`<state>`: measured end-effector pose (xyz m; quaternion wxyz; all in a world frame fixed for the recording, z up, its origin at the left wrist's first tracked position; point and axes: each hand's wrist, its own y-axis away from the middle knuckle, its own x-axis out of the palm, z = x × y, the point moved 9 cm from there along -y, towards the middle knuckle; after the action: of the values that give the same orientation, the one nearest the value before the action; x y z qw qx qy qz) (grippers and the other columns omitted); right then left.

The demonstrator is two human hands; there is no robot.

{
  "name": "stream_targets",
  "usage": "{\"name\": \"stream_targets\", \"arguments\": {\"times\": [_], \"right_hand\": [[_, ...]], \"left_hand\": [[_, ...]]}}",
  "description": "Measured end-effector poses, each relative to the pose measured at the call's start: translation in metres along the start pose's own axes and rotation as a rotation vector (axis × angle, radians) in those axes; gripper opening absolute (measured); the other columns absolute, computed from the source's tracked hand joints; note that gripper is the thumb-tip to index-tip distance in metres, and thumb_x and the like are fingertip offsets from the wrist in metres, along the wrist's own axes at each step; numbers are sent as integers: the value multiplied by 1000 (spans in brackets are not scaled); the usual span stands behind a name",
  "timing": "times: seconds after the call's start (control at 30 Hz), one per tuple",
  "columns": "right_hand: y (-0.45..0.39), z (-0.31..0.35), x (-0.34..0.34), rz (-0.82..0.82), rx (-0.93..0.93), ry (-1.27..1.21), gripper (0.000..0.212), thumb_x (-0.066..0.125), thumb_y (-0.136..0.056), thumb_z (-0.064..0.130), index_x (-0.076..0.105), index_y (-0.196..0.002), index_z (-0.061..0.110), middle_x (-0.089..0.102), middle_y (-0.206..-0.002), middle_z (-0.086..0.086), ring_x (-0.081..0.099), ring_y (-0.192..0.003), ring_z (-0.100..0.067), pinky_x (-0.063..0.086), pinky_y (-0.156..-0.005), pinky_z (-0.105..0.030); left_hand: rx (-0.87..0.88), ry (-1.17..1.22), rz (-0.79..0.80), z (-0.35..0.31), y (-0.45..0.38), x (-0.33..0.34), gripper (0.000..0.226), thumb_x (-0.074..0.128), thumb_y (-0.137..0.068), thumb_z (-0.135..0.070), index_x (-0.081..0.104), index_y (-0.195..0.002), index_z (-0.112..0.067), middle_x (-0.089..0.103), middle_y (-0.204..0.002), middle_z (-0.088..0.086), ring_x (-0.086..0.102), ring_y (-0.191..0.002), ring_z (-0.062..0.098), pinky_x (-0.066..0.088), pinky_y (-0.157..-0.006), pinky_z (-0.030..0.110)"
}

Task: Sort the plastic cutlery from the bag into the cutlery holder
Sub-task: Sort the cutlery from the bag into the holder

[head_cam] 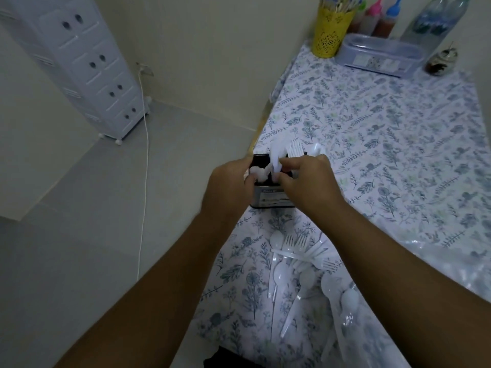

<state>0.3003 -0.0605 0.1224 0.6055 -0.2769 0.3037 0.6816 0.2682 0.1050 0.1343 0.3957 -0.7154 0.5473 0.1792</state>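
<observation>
Two hands above the cutlery holder [271, 192], a dark, shiny box standing near the left edge of the worktop [385, 144] on its floral cloth. Left hand [229, 185] curled round a small bunch of white plastic spoons [259, 173], bowls poking out beside the thumb (count within the grip not clear, blurred). Right hand [305, 181] pinching the upright white handles [276, 158] of that same bunch over the holder's left side, fingers bent. Already standing in the holder: a cluster of forks [295, 149] in the middle, tines up, and at least one spoon [316, 149] on the right.

Nearer the body, a loose heap of white cutlery [297, 264] on the cloth: roughly three forks and about four spoons visible, handles crossing. Just right of it, the clear plastic bag [356, 322], with two or so spoon bowls showing through at its mouth.

At the far end of the worktop: one yellow perforated cup [329, 35] full of sticks, three sauce bottles [377, 19] with coloured caps, two clear water bottles [435, 22], one lidded clear box [382, 55], one small jar [441, 62]. On the floor to the left, one white drawer tower [79, 62] and one white cable [144, 160].
</observation>
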Motion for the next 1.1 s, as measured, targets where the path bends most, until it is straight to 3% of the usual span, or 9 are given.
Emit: {"name": "stream_targets", "arguments": {"times": [0.13,0.23,0.33,0.5,0.6,0.77,0.93,1.0,1.1], "right_hand": [[29,-17,-27,-65,-45,-45,31,69,-95,27,72,-126,24,71,-112,-1,44,-126,-18,35,-90,-20],[59,-42,-40,-102,-70,-41,29,68,-95,27,73,-123,25,67,-102,14,46,-114,-14,37,-89,-22],[89,-79,-36,-61,-38,-46,26,67,-95,26,74,-120,26,67,-100,17,47,-108,-11,38,-85,-22],[136,-153,-26,15,142,-113,22,67,-95,20,78,-113,26,71,-104,15,61,-106,-11,45,-87,-12],[157,-181,-29,45,240,-172,20,68,-94,16,80,-109,23,72,-99,15,63,-91,0,38,-75,4],[174,-204,-28,69,347,-223,20,67,-95,17,79,-108,23,74,-103,13,56,-77,24,39,-68,3],[178,-204,-7,58,553,-480,26,66,-97,24,72,-120,16,74,-108,0,67,-105,-11,48,-90,-22],[178,-197,14,125,661,-657,27,64,-98,29,72,-109,6,73,-99,-14,68,-96,-16,52,-86,-30],[178,-191,33,136,727,-845,30,60,-99,31,64,-93,2,65,-88,-17,64,-84,-26,56,-78,-35]], "left_hand": [[-89,25,-68,6,35,-7,47,73,-88,-10,60,-133,-4,69,-121,12,67,-105,20,54,-93,30],[-179,62,-57,9,77,9,35,72,-88,-11,65,-123,-8,70,-112,7,64,-97,15,56,-88,30],[-244,72,212,4,116,64,18,66,-91,-13,70,-109,-11,68,-102,5,61,-94,17,53,-87,32],[-76,-82,540,-28,140,152,21,62,-91,-17,72,-110,-16,65,-109,3,54,-106,22,48,-92,37],[-84,-174,646,-30,140,183,17,66,-90,-17,70,-107,-15,60,-111,5,50,-112,22,48,-92,37],[-184,-139,622,-28,131,178,5,72,-87,-14,68,-85,-16,58,-93,0,53,-96,18,49,-80,31],[-397,215,531,-35,142,147,14,82,-79,-19,71,-85,-16,63,-71,-8,56,-62,0,42,-55,5],[-425,320,621,-48,155,149,18,85,-77,-23,72,-88,-17,67,-72,-6,58,-62,-1,42,-54,5],[-382,369,767,-65,170,158,14,81,-80,-23,74,-90,-17,69,-74,-4,62,-64,3,44,-57,10]]}}
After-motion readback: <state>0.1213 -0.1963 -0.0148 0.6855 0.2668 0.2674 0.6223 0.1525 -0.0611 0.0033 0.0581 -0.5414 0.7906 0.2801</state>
